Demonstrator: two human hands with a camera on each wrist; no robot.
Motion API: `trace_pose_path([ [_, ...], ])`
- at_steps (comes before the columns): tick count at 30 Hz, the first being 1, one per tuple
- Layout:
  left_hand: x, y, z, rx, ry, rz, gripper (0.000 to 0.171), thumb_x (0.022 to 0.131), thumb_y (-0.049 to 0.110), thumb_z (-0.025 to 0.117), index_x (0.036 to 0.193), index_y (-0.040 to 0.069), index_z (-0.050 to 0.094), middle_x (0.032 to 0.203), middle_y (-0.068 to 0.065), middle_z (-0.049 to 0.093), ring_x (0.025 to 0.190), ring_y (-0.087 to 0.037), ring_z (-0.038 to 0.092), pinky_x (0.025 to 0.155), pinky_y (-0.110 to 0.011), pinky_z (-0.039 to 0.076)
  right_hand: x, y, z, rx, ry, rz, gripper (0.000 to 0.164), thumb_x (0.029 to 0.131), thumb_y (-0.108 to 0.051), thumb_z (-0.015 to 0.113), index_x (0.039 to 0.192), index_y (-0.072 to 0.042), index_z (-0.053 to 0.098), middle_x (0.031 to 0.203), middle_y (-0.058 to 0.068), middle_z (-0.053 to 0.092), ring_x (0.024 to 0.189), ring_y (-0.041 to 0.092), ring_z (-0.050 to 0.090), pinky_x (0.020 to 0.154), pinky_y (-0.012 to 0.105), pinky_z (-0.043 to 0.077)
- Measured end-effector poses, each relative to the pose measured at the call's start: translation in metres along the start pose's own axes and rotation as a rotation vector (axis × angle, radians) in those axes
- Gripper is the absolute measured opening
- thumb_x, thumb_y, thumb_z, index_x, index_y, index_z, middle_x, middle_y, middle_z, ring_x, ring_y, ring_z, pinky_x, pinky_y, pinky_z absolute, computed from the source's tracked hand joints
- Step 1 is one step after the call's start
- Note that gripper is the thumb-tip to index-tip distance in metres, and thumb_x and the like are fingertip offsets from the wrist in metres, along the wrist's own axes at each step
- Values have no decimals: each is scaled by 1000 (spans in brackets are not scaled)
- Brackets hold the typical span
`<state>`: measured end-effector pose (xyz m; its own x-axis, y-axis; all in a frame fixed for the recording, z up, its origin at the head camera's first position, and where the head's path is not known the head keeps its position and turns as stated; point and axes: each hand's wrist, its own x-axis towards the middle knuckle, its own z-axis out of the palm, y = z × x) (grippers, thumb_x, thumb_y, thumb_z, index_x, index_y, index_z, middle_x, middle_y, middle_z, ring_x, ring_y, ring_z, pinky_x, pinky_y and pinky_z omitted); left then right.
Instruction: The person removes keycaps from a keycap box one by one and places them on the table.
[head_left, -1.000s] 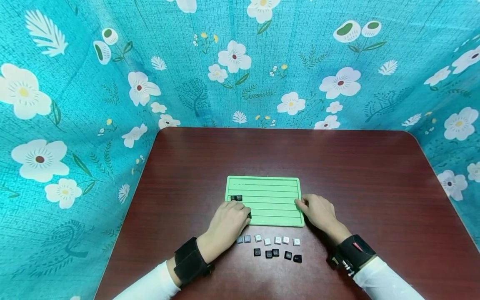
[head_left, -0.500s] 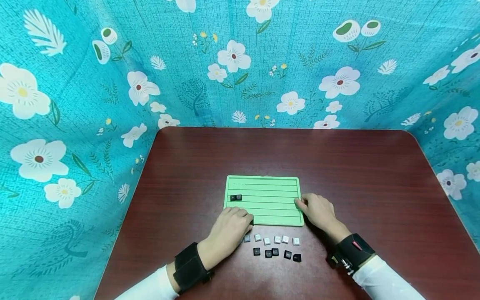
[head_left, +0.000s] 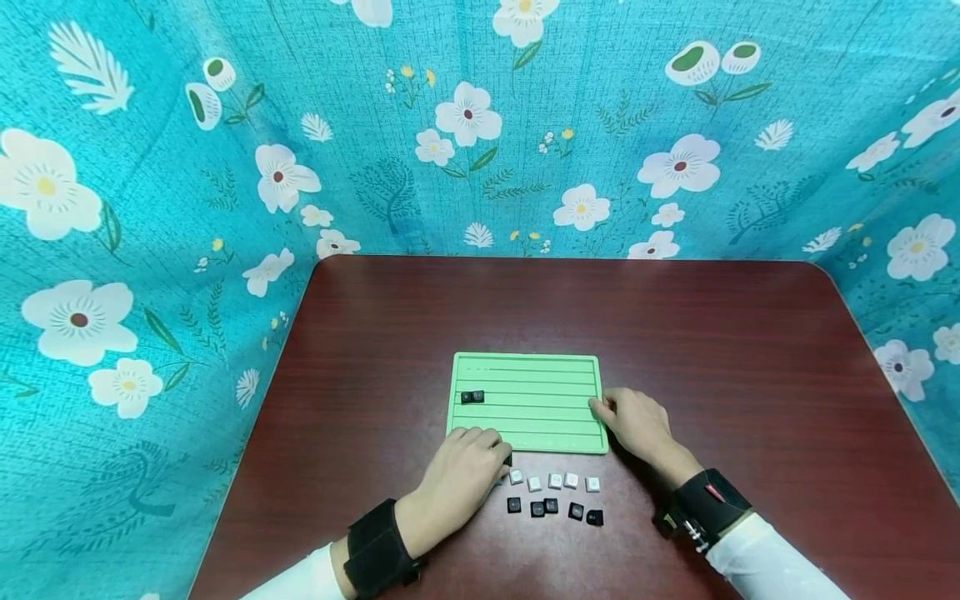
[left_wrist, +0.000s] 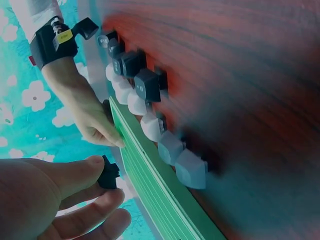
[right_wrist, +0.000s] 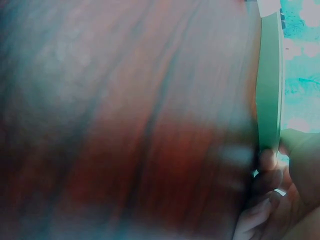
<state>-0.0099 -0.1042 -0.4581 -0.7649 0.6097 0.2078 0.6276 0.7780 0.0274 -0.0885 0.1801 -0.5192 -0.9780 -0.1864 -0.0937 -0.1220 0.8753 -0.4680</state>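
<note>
My left hand (head_left: 463,468) is over the near-left edge of a green ridged board (head_left: 540,417). Thumb and fingers pinch a small black keycap (left_wrist: 108,173), held off the table in the left wrist view. At the board's right edge, my right hand (head_left: 637,421) grips the rim, thumb on top and fingers below it in the right wrist view. Two black keycaps (head_left: 472,397) sit side by side on the left of the board, along one ridge.
In front of the board lies a row of white keycaps (head_left: 555,481), with bluish-grey keycaps (left_wrist: 190,169) at its left end, partly hidden by my left hand in the head view. Several black keycaps (head_left: 551,506) form a nearer row. A flowered curtain (head_left: 465,167) surrounds the brown table (head_left: 675,317).
My left hand has drawn back toward me and slightly right, from over the board to its near edge, still pinching the black keycap. The right hand has stayed at the board's rim.
</note>
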Motion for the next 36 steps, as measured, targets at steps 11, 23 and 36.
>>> trace_pose_path([
  [11, -6, 5, 1, 10, 24, 45, 13, 77, 30, 67, 78, 18, 64, 75, 7, 59, 69, -12, 55, 62, -28, 39, -2, -1, -1, 6, 6, -6, 42, 92, -42, 51, 59, -19, 40, 50, -6, 33, 43, 13, 31, 41, 28, 18],
  [23, -13, 12, 3, 5, 20, 61, 8, 74, 24, 71, 74, 19, 65, 71, 7, 54, 65, -12, 51, 59, -26, 35, -2, 0, -1, 3, 5, 0, 41, 92, -42, 51, 59, -20, 41, 50, -6, 33, 44, 13, 31, 41, 28, 19],
  [36, -16, 15, 6, 48, -36, 92, 16, 74, 34, 71, 77, 18, 69, 72, 5, 56, 71, -14, 55, 64, -28, 40, -2, 1, 1, 10, 14, -3, 43, 92, -44, 51, 58, -19, 41, 50, -6, 33, 43, 14, 31, 41, 28, 17],
])
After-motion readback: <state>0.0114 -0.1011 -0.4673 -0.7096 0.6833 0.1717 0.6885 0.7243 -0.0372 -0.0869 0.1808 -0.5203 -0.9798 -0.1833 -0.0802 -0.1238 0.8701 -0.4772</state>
